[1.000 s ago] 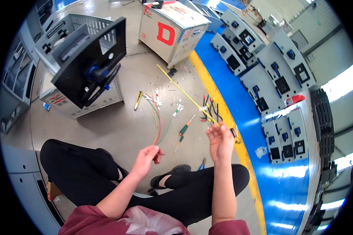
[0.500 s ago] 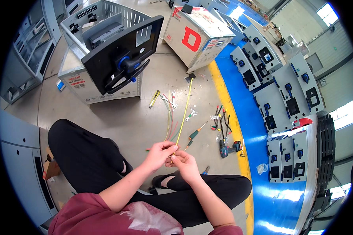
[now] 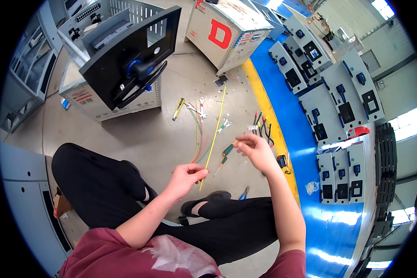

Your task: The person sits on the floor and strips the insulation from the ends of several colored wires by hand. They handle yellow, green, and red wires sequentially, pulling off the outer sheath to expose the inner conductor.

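Observation:
In my left hand [image 3: 186,180], thumb and fingertips pinch a long thin yellow strip [image 3: 215,134], which looks like a wire, near its lower end. The strip slants away over the floor. My right hand [image 3: 257,150] is off the strip, fingers bent and apart, over a green-and-orange screwdriver [image 3: 228,149]. Its fingertips overlap the screwdriver's shaft; touching or just above it, I cannot tell. A smaller screwdriver [image 3: 223,163] lies just nearer. Left of the strip are loose red, green and yellow wires [image 3: 200,139], small spanners [image 3: 201,111] and a yellow utility knife [image 3: 178,109].
Black cables with coloured ends [image 3: 263,125] lie beyond my right hand; my forearm mostly hides a cordless drill [image 3: 281,161]. Blue-handled pliers [image 3: 244,192] rest by my shoe. A cabinet with a black door [image 3: 129,60] and a crate [image 3: 227,34] stand ahead. Grey panels [image 3: 329,111] line the blue floor.
My right hand has let go of the yellow strip and moved forward and right to the screwdriver. My left hand still holds the strip. The view has shifted slightly.

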`<state>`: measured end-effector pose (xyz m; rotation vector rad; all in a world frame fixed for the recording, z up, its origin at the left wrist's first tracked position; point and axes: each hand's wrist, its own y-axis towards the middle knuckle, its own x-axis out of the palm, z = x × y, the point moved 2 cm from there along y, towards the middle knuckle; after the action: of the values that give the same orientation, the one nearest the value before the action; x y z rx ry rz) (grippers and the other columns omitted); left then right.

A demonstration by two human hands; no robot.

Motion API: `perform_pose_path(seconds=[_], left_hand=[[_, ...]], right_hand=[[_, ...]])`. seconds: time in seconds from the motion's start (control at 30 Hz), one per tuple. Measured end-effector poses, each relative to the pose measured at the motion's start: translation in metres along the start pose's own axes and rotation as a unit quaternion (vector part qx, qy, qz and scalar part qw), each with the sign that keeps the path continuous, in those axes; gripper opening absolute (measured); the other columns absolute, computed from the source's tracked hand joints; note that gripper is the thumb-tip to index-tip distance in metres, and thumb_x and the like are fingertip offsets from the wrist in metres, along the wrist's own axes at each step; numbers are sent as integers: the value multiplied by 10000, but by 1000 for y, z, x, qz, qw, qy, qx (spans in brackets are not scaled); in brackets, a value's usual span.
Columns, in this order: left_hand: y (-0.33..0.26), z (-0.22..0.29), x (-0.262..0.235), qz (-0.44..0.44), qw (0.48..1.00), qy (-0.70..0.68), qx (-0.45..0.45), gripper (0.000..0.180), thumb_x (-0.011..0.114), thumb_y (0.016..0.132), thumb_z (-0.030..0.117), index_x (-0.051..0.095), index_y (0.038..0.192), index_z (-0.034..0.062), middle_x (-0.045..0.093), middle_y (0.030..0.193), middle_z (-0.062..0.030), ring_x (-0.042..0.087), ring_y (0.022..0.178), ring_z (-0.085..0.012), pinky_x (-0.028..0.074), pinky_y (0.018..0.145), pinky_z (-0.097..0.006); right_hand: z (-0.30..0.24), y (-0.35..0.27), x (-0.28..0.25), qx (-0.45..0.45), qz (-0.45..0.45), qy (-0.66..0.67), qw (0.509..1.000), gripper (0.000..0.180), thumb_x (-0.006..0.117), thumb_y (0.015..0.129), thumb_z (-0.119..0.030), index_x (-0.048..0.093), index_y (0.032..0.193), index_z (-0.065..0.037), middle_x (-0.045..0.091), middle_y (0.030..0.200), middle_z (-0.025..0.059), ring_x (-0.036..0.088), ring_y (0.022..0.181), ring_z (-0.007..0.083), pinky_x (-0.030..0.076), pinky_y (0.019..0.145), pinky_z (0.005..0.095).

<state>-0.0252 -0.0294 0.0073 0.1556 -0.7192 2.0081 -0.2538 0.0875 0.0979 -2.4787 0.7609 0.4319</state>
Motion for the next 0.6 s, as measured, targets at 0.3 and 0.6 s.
perform_pose_path(seconds=[0.3, 0.6], left_hand=[[-2, -10, 5, -1, 999, 32, -36, 177, 778, 907, 132, 736, 981, -23, 685, 838, -25, 594, 765, -91, 488, 719, -265], [-5, -16, 11, -6, 999, 37, -39, 156, 775, 910, 120, 730, 958, -21, 690, 824, -8, 594, 734, -50, 494, 690, -227]], right_hand=[[43, 48, 19, 43, 4, 248, 968, 353, 619, 1008, -149, 601, 1307, 39, 722, 1117, 141, 706, 931, 193, 581, 804, 317], [37, 57, 13, 43, -6, 328, 944, 337, 641, 1000, -135, 595, 1271, 59, 698, 1063, 141, 705, 913, 217, 591, 808, 349]])
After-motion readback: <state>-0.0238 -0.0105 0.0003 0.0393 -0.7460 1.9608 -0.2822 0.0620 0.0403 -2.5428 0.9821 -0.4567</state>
